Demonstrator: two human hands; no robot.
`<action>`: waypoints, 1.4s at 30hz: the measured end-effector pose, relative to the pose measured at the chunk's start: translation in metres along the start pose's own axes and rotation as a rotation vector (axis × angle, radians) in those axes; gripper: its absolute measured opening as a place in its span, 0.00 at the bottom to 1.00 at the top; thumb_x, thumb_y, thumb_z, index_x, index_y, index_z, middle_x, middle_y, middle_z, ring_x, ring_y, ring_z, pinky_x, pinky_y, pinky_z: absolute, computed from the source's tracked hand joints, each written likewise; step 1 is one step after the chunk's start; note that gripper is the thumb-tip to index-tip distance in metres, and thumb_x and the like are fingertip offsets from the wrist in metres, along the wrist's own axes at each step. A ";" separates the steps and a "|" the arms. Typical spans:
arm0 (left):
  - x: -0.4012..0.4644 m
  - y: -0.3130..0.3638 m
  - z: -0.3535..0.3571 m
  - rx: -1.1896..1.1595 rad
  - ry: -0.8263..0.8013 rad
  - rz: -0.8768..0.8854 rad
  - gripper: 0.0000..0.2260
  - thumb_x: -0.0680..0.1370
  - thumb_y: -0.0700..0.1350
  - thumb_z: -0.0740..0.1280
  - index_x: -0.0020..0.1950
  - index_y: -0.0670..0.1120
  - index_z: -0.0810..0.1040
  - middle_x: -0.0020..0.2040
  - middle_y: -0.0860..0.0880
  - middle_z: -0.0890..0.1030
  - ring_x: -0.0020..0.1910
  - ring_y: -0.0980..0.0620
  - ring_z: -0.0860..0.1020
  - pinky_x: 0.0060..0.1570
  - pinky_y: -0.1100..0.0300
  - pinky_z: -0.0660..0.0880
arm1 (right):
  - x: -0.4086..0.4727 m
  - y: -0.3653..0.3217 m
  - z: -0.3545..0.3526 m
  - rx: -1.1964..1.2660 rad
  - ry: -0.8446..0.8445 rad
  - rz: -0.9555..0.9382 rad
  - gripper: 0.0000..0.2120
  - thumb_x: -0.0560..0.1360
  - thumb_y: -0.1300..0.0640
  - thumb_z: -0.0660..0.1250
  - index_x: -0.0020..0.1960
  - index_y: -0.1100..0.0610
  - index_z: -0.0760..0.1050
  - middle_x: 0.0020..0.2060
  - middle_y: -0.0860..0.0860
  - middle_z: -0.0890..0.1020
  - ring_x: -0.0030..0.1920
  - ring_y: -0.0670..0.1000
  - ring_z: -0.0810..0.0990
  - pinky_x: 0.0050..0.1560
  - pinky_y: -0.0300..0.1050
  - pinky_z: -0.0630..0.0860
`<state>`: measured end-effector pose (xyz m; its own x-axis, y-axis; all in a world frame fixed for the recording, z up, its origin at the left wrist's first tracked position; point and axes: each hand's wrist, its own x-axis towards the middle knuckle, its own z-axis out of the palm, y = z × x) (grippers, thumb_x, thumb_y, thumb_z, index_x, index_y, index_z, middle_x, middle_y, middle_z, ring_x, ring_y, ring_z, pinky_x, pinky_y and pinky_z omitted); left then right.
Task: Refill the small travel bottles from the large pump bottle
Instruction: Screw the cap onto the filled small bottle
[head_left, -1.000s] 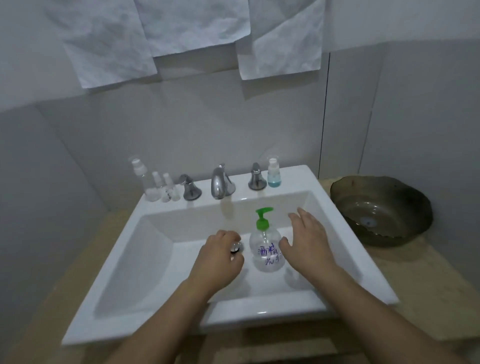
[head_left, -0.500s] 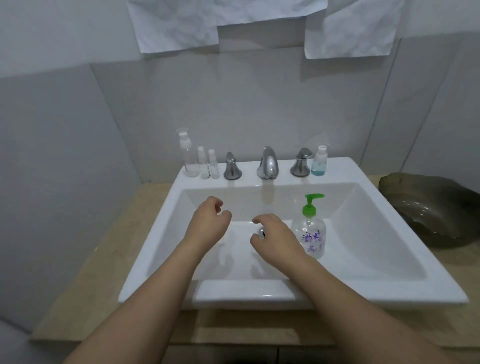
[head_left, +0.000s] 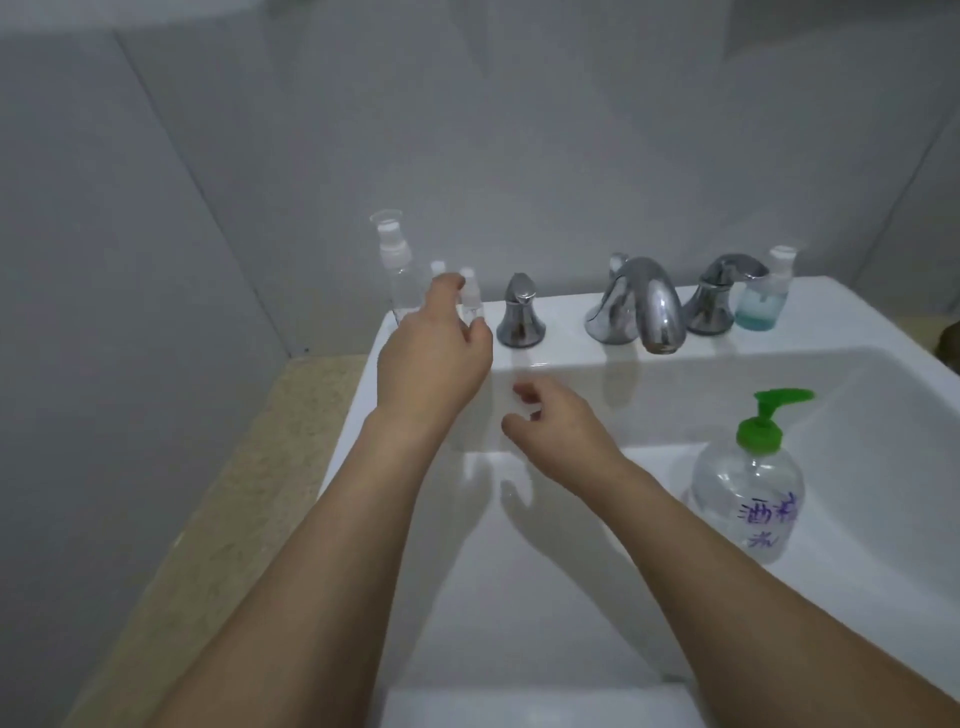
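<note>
Refilling is not started, I judge. Left hand reaches the small travel bottles at the far left sink ledge; whether its fingers already pinch one, I cannot tell. Right hand hangs loosely curled, holding nothing. Pump bottle stands in the basin, right, untouched.

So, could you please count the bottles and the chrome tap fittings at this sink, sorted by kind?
Clear bottle with green pump: 1
Small bottle holding blue liquid: 1
Tall clear bottle with white pump: 1
Tiny clear bottles by the left hand: 2
Chrome tap handles: 2
Chrome spout: 1
Total: 8
</note>
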<state>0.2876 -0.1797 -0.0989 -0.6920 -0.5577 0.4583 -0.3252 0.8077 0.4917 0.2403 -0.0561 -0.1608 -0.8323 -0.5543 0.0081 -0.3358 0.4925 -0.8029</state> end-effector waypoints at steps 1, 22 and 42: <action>0.004 0.000 0.003 0.009 0.007 0.020 0.20 0.77 0.48 0.60 0.69 0.52 0.65 0.46 0.49 0.82 0.46 0.43 0.79 0.45 0.49 0.77 | 0.001 0.001 0.002 -0.031 -0.022 -0.011 0.24 0.74 0.54 0.64 0.69 0.54 0.68 0.65 0.48 0.73 0.61 0.48 0.73 0.59 0.41 0.69; 0.025 0.001 0.021 0.223 0.084 0.214 0.12 0.79 0.43 0.59 0.62 0.46 0.69 0.36 0.46 0.75 0.37 0.38 0.76 0.33 0.52 0.69 | 0.012 0.016 -0.002 -0.294 -0.119 0.107 0.24 0.74 0.49 0.62 0.68 0.55 0.68 0.65 0.54 0.72 0.62 0.56 0.73 0.61 0.49 0.71; -0.021 -0.026 -0.013 -0.442 -0.530 -0.164 0.01 0.80 0.42 0.63 0.49 0.47 0.73 0.30 0.46 0.82 0.27 0.51 0.76 0.32 0.58 0.73 | 0.004 0.000 -0.007 -0.203 -0.295 -0.084 0.14 0.76 0.47 0.64 0.60 0.49 0.73 0.50 0.46 0.78 0.47 0.48 0.79 0.47 0.44 0.76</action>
<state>0.3185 -0.1916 -0.1117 -0.9136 -0.4065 -0.0139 -0.2377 0.5060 0.8291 0.2341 -0.0534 -0.1565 -0.6452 -0.7534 -0.1267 -0.5028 0.5436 -0.6720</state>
